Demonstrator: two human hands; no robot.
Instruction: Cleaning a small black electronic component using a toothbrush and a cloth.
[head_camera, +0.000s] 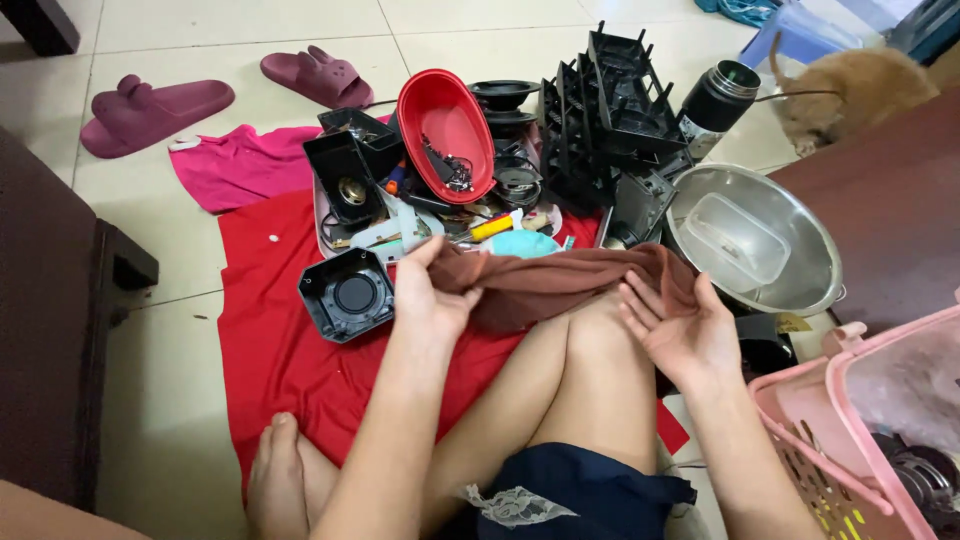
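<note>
Left hand (432, 290) clenched on one end of brown cloth (560, 280), fingers curled over its edge. Black speaker housing (346, 293) just beside it at 9 o'clock, on red cloth (270, 340) spread on the floor. Brown cloth drapes across the raised knee, from left hand toward 3 o'clock. Right hand (680, 335) open, palm up, fingers spread, fingertips touching the cloth's other end. Steel bowl (810, 270) near at 1 o'clock of it; pink basket (800, 420) at 4 o'clock.
</note>
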